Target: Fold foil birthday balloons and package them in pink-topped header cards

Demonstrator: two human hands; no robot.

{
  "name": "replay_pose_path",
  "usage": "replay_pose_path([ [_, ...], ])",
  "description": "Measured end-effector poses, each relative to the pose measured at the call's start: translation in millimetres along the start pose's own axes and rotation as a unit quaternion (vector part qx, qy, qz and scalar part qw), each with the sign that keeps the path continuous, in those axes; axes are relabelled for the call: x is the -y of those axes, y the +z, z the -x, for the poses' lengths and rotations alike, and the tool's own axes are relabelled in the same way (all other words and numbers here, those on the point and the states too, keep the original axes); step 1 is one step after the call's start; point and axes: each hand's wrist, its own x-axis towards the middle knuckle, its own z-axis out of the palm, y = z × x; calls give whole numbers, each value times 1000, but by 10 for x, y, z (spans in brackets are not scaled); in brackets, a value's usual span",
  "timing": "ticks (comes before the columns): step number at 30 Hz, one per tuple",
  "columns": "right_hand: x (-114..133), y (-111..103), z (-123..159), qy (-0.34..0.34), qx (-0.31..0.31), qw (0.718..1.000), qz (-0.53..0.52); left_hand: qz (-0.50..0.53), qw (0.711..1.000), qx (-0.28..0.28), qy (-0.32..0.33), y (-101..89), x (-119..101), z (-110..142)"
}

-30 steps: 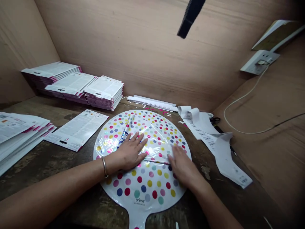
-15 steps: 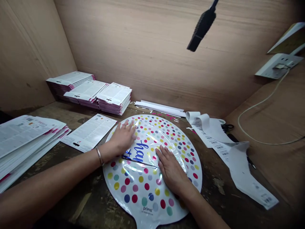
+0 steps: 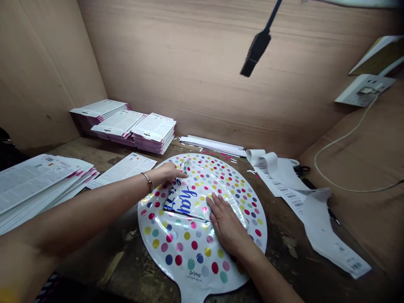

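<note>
A flat white foil balloon (image 3: 189, 248) with coloured dots lies in front of me, its neck toward me. A folded part lies over its middle, showing blue script lettering. My left hand (image 3: 168, 171) is closed at the far left of this fold, one finger stretched to the right, and the foil creases beside it. The foil in its grip is mostly hidden. My right hand (image 3: 225, 223) rests flat on the right of the fold, fingers extended and holding nothing.
Stacks of printed cards (image 3: 154, 128) stand at the back left, with more cards (image 3: 38, 176) at the left. One card (image 3: 124, 170) lies beside the balloon. A label strip (image 3: 299, 202) curls along the right, near scissors (image 3: 302, 169). A black cable connector (image 3: 256, 52) hangs above.
My left hand has gone from spread flat on the foil to closed, moving slightly right, and more blue lettering shows. My right hand has stayed in place.
</note>
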Motion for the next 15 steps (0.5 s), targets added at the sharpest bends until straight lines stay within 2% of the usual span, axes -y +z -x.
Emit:
replay_pose_path([
  [4,-10,17,41,-1,-2,1000,-14,123,991,45,10,163,-79,-14],
  [7,-47,1,87,-8,-3,998,-60,218,972,59,62,198,-32,145],
  [9,-117,-103,68,-2,-48,993,-106,268,956,60,107,180,-33,286],
  [11,-229,-330,-15,25,-151,978,-143,303,940,63,146,141,-105,434],
  [13,-363,-660,-135,49,-251,951,-173,318,925,72,194,85,-239,575],
  [15,-476,-1004,-223,33,-262,934,-240,295,908,67,288,26,-374,704],
])
